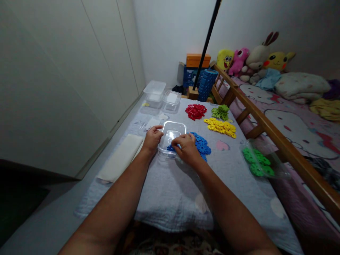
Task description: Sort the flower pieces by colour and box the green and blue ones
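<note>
A cloth-covered table (170, 198) is set beside a wooden bed rail (268, 124). A clear container (170, 131) is gripped at its left rim by the left hand (152, 140). Blue pieces (201, 143) are heaped beside it, some seen in or through its near side. The right hand (187, 147) is bunched at the fingertips above it; whether anything is pinched cannot be told. Green pieces (257, 161) are held in clear plastic (277, 170) at right.
</note>
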A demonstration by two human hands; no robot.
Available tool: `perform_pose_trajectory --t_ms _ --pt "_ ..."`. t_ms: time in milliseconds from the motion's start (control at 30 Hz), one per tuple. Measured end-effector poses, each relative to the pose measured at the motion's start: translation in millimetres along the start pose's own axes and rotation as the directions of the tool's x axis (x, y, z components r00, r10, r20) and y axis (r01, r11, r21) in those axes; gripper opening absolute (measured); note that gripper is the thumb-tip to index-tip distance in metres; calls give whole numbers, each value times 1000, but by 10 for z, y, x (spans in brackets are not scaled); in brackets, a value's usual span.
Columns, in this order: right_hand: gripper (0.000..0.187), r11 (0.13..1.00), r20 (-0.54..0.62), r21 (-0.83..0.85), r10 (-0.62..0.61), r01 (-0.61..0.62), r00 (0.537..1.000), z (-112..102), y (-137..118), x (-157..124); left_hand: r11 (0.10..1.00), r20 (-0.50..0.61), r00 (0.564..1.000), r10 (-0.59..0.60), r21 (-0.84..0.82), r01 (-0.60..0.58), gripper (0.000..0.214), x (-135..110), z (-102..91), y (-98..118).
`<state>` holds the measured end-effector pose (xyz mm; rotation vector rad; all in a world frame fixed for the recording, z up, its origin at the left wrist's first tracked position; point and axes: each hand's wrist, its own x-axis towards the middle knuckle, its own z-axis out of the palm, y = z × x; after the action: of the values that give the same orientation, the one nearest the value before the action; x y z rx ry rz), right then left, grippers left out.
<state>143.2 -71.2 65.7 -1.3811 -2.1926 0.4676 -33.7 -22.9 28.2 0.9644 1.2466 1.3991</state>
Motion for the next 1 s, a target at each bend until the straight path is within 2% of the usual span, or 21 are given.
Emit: perform_pose_trajectory --t_ms 133,233,367,500,533,633,767,900,1000 --pt "18 1000 84 -23 22 -20 996 36 -20 29 1000 1 1000 2 3 -2 48 6 -4 0" --pt "19 999 97 -33 23 -20 995 34 -15 34 1000 7 1000 -2 1 2 47 3 -3 5" --pt "22 999 3 -20 36 -36 999 -57 102 21 1000 4 1000 -15 -3 15 46 -1 -1 4" --pt "23 990 -132 -61 120 -129 984 -331 436 -33 1000 -1 1000 -11 1 11 45 9 -6 -20" --pt "21 982 -136 -99 145 -159 980 -407 538 -61 1000 -1 1000 -12 3 12 46 12 -8 -25" --pt "21 928 -72 -255 262 -272 962 -571 813 -174 1000 -8 1000 -16 5 16 46 14 -12 -28" --pt "32 875 17 -354 358 -329 934 -591 1006 -297 1000 -10 1000 -15 5 15 46 0 -8 -8" --pt "16 907 45 -291 331 -305 943 -542 1041 -300 1000 -1 1000 -17 -4 17 47 -12 -8 5" --pt "13 938 23 -197 296 -286 955 -534 1037 -276 1000 3 1000 -20 -11 20 46 -12 -12 2"
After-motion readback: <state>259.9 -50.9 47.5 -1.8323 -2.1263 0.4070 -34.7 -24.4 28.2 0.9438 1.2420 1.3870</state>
